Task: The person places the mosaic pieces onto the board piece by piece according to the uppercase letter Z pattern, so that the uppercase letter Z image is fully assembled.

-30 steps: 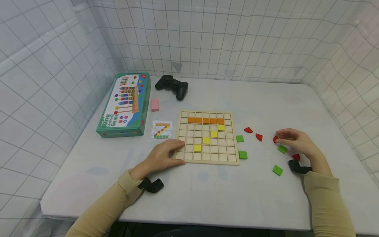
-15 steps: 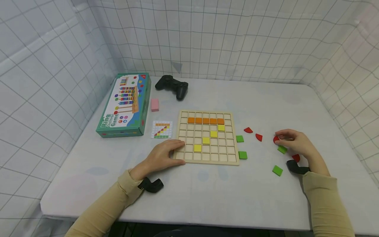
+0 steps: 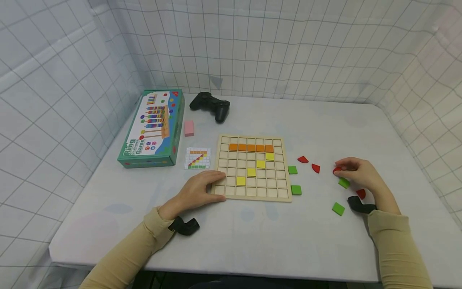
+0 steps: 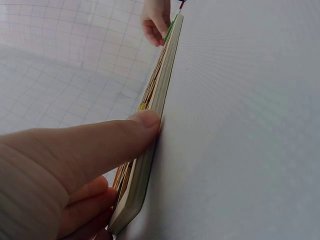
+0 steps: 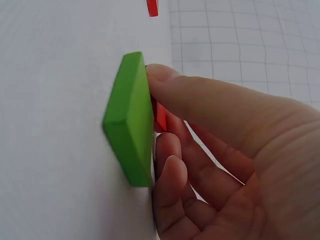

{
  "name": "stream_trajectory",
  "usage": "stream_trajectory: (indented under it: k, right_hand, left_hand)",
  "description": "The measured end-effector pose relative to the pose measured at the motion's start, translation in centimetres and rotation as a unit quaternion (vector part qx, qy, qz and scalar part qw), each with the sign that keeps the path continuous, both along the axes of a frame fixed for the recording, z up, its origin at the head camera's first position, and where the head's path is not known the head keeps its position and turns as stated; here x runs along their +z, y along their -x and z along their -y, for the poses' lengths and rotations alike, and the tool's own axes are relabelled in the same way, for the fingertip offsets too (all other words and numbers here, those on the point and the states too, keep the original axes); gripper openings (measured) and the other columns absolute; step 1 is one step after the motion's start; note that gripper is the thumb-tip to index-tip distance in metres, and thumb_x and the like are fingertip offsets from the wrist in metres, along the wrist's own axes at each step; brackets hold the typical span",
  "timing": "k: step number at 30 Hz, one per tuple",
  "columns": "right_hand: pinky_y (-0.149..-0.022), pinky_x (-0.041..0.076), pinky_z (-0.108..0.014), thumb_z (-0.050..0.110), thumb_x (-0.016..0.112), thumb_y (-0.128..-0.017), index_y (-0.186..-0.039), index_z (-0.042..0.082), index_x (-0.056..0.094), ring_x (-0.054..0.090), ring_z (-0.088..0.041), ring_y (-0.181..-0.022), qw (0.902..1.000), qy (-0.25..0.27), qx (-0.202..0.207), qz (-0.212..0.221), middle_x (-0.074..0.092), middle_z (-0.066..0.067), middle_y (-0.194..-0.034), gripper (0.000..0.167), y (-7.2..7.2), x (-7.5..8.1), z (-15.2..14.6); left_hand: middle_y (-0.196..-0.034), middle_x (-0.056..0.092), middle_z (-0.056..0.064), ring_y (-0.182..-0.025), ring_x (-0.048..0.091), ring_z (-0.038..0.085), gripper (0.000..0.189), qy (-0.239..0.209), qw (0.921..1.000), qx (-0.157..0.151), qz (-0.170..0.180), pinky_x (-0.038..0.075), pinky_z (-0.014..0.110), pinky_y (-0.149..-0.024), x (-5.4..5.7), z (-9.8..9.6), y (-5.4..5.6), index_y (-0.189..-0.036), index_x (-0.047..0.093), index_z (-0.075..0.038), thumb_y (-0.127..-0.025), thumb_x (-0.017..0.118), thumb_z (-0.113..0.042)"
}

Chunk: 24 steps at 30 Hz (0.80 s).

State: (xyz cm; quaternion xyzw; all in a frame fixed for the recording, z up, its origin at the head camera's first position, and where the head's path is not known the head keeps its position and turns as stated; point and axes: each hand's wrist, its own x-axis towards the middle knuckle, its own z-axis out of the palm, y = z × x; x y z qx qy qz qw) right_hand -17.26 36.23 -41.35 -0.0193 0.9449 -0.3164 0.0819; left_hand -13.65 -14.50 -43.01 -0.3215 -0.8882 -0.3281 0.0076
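Observation:
My left hand [image 3: 197,189] holds the near left corner of the wooden grid board [image 3: 231,192], thumb at the near edge and fingers at the left side. Orange tiles [image 3: 251,148] form a row on the board, and yellow tiles [image 3: 251,172] run diagonally below it. Over at the right, my right hand [image 3: 364,175] pinches a red quarter-round tile [image 3: 337,169] between thumb and forefinger, low at the tabletop. In the right wrist view that red tile [image 5: 161,119] is partly hidden behind a green tile [image 5: 131,120] lying just in front of the thumb.
Loose red tiles [image 3: 302,159] and green tiles [image 3: 338,208] lie right of the board, two green ones against its edge. A pattern card [image 3: 197,158] is on its left. Farther back are a game box [image 3: 151,128], a pink block [image 3: 189,128] and a black game controller [image 3: 210,106].
My right hand has shifted slightly left, its thumb and forefinger closing around the red tile. The left hand and board have stayed in place.

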Motion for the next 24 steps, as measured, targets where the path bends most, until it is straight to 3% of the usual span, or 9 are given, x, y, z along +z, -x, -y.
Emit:
stream_trajectory:
  k: [12, 24]
  right_hand:
    - [-0.071, 0.043, -0.029, 0.046, 0.069, -0.082, -0.117, 0.003, 0.06, 0.048, -0.025, -0.091, 0.9997, -0.02, -0.005, 0.013, 0.058, -0.012, -0.098, 0.056, 0.6, 0.5, 0.4]
    - [-0.075, 0.044, -0.03, 0.046, 0.07, -0.082, -0.118, 0.003, 0.06, 0.05, -0.027, -0.095, 0.9989, -0.02, 0.008, 0.042, 0.06, -0.013, -0.104, 0.056, 1.1, 0.9, 0.7]
  left_hand:
    - [-0.127, 0.058, 0.01, -0.121, 0.049, 0.026, 0.068, -0.007, 1.0, 0.0, -0.002, 0.039, 0.04, -0.104, 0.1, 0.0, -0.1, -0.127, 0.058, -0.002, -0.073, 0.08, -0.036]
    - [-0.127, 0.058, 0.01, -0.121, 0.05, 0.025, 0.068, -0.008, 1.0, 0.0, -0.002, 0.039, 0.04, -0.104, 0.0, 0.0, -0.1, -0.127, 0.058, -0.002, -0.073, 0.08, -0.037]
